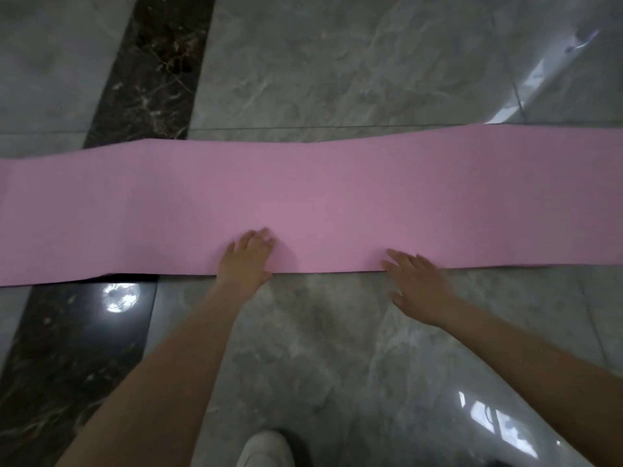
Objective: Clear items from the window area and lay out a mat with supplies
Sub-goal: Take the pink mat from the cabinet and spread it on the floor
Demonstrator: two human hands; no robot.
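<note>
In the head view, a pink mat is seen unrolled flat across a grey marble floor, running from the left edge of the picture to the right edge; both of its ends lie out of view. A dark marble strip is crossed by the mat at the left. The left hand is laid palm down on the near edge of the mat, its fingers straight and held close together, gripping nothing. The right hand is placed partly on the floor, with only its spread, straight fingers reaching over the mat's near edge; nothing is held by it either. A white shoe is seen at the bottom, well clear of the mat. No supplies are visible.

The step in hand is judged to be the smoothing or squaring of the mat. The far edge is seen to waver, and the near edge is slightly lifted over the dark strip at the left, so a ripple may be left if pressure is applied only at the middle. The floor is glossy, so the mat could be slid out of line by a sideways push. The near edge could be folded under if the hands are drawn back carelessly.
</note>
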